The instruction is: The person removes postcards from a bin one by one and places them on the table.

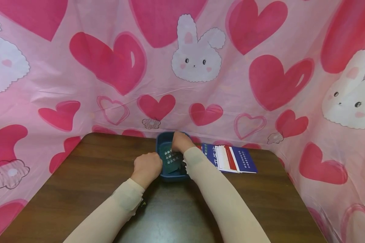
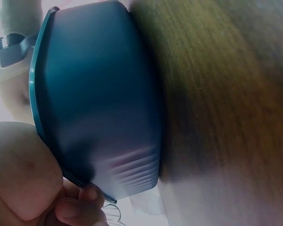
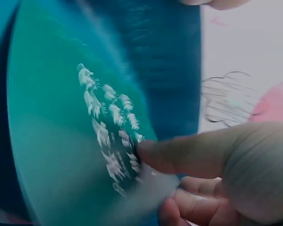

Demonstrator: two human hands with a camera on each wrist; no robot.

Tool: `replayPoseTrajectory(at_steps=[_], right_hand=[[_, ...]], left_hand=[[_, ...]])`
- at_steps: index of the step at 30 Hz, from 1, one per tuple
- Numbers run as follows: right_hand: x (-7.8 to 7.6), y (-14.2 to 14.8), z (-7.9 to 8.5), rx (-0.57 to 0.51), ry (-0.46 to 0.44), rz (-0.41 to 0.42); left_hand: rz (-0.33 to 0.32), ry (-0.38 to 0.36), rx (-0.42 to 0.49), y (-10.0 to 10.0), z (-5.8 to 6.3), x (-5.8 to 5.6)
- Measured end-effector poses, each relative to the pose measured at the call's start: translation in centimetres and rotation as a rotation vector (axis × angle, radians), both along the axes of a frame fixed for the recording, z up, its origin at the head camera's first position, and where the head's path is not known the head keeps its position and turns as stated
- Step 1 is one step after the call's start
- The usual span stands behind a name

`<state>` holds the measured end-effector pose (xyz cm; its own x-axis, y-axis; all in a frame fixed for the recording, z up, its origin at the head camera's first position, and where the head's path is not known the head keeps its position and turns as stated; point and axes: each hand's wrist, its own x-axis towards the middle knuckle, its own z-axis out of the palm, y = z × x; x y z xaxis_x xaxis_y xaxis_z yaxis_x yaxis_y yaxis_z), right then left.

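Observation:
A blue plastic bin (image 1: 173, 178) stands near the back edge of the table. My left hand (image 1: 147, 168) grips its left rim; in the left wrist view the fingertips (image 2: 80, 207) curl over that rim beside the bin's outer wall (image 2: 94, 80). Reaching into the bin from above, my right hand (image 1: 181, 141) pinches a dark green card (image 1: 170, 160) with white printed characters. In the right wrist view the thumb (image 3: 179, 150) lies on the face of the card (image 3: 52, 141), which looks slightly blurred. Part of the bin's inside is hidden by the right hand and sleeve.
Right of the bin lies a spread of blue, white and red printed cards (image 1: 244, 160), partly behind my right arm. A pink curtain (image 1: 158, 84) with hearts and rabbits hangs around the brown wooden table (image 1: 79, 175). A small yellow-green object (image 1: 143, 204) shows beside my left sleeve.

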<state>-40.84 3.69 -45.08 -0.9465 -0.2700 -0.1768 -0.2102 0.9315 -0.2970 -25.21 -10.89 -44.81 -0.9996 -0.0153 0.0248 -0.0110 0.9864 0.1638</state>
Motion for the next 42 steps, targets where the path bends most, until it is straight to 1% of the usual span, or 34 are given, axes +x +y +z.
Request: replayPoseTrajectory(at_steps=[2, 3, 6, 7, 9, 11, 14, 16, 19, 21, 23, 26, 30, 33, 36, 38, 42], right_hand=[[-1.8, 0.6, -1.2, -0.055, 0.04, 0.012], [-2.3, 0.9, -1.5, -0.095, 0.043, 0.02], [-3.5, 2.3, -2.2, -0.204, 0.049, 0.04], [-3.5, 2.7, -2.0, -0.241, 0.056, 0.032], [-1.9, 3.5, -0.1, -0.317, 0.031, -0.011], [0.3, 4.6, 2.1, -0.41, 0.024, -0.082], [3.3, 6.5, 5.0, -0.531, 0.048, -0.169], [3.7, 8.3, 5.4, -0.595, 0.083, -0.197], [3.5, 11.3, 5.2, -0.669, 0.128, -0.228], [3.2, 13.4, 4.8, -0.718, 0.134, -0.25], [3.0, 15.6, 4.5, -0.724, 0.133, -0.275], [3.0, 18.5, 4.3, -0.774, 0.124, -0.338], [3.6, 22.3, 4.4, -0.821, 0.124, -0.44], [4.0, 25.0, 4.5, -0.791, 0.123, -0.484], [4.2, 27.8, 4.1, -0.743, 0.109, -0.517], [4.4, 29.4, 3.5, -0.723, 0.085, -0.549], [4.5, 32.5, 2.0, -0.664, 0.026, -0.602]], left_hand=[[-0.001, -0.007, -0.004, -0.1, -0.1, -0.1], [-0.001, -0.01, -0.005, -0.1, -0.1, -0.1], [0.009, -0.029, -0.002, -0.2, -0.1, -0.2], [0.014, -0.035, 0.0, -0.2, -0.1, -0.3], [0.023, -0.04, 0.004, -0.2, -0.1, -0.4], [0.032, -0.041, 0.007, -0.2, -0.1, -0.4], [0.038, -0.025, 0.01, 0.0, -0.2, -0.3], [0.038, -0.007, 0.01, 0.0, -0.2, -0.3], [0.038, 0.015, 0.01, 0.1, -0.3, -0.3], [0.037, 0.017, 0.004, 0.1, -0.3, -0.3], [0.034, 0.009, -0.004, 0.1, -0.3, -0.3], [0.035, -0.008, -0.015, 0.1, -0.2, -0.2], [0.044, -0.009, -0.01, 0.3, -0.2, -0.2], [0.048, -0.006, -0.003, 0.3, -0.1, -0.1], [0.045, -0.015, -0.009, 0.2, -0.1, -0.2], [0.037, -0.02, -0.016, 0.2, 0.0, -0.2], [0.045, -0.041, -0.024, -0.1, 0.2, -0.3]])
